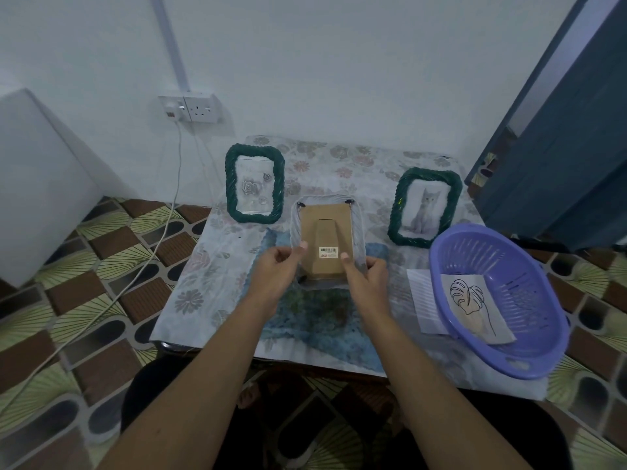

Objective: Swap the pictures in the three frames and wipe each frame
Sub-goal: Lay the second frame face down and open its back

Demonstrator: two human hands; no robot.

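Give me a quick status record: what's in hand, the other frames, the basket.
in hand: pale frame, cardboard back facing camera
left hand: grips its left edge
right hand: grips its right edge
rose frame: upright, back left
cat frame: upright, back right
basket: right, holds leaf drawing
blue cloth: spread beneath held frame

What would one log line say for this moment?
held: pale frame, back facing camera | left hand: grips left edge | right hand: grips right edge | leaf picture: in purple basket
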